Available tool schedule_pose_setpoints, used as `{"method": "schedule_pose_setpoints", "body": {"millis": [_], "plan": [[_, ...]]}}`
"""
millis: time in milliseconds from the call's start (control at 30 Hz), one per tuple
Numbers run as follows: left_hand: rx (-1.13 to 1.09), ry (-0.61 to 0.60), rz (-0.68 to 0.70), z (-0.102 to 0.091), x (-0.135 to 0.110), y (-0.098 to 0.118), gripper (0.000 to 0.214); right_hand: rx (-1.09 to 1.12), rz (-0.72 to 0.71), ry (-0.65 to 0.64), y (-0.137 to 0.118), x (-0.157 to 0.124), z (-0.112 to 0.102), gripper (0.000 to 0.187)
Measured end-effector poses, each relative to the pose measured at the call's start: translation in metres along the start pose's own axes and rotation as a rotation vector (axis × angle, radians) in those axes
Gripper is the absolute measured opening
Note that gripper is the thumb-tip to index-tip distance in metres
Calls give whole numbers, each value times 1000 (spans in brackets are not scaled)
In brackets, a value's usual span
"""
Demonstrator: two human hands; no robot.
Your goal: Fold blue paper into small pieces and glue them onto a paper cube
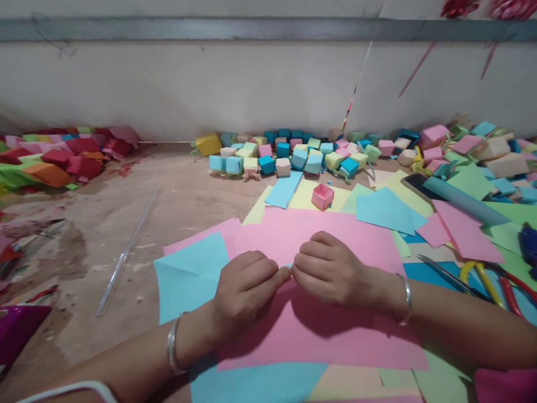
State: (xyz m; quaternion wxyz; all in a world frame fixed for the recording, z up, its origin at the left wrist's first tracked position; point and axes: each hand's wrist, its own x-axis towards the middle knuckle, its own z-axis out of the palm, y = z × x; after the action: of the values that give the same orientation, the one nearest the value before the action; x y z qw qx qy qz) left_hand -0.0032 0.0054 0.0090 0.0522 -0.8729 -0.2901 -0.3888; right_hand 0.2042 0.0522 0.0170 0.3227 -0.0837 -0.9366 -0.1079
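Note:
My left hand (251, 282) and my right hand (329, 271) meet fingertip to fingertip over a large pink paper sheet (348, 341). Both are closed in a pinch on a small piece of light blue paper (287, 265), mostly hidden by the fingers. Beside my left hand lies a creased light blue sheet (188, 274). A small open pink paper box (323, 196) sits beyond the hands, near a blue paper strip (284, 190).
Rows of small folded paper boxes (283, 150) line the wall, with a red and green pile (62, 157) at left. A clear ruler (126, 254) lies on the table. Scissors (457, 277), a phone (419, 186) and loose sheets (386, 208) are at right.

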Motion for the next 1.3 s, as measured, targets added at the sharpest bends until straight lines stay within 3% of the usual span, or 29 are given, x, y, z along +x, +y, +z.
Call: {"method": "schedule_pose_setpoints", "body": {"millis": [100,167,300,433,667,867,933,1100,1300], "plan": [[104,-20,90,1,-1,-3,14,19,-153,-103,13,-4,-7,18],[159,-82,90,3,-3,-6,11,-25,-167,-161,20,-7,-10,19],[241,-240,14,6,-7,-9,13,-89,-140,-180,25,-12,-4,29],[278,-316,-60,11,-9,-7,17,-74,-106,-218,22,-15,7,31],[271,-552,-58,15,-9,-1,23,14,-52,-525,8,-12,6,25],[300,-736,-121,10,-7,24,26,-43,113,-667,-14,-17,-4,17],[342,-730,-140,11,-13,31,32,-115,148,-683,-31,-20,-6,12],[363,-580,-138,19,-33,32,45,-297,164,-664,-71,-20,-2,19],[278,-601,-199,22,-22,29,30,-258,309,-529,-59,-8,14,23]]}}
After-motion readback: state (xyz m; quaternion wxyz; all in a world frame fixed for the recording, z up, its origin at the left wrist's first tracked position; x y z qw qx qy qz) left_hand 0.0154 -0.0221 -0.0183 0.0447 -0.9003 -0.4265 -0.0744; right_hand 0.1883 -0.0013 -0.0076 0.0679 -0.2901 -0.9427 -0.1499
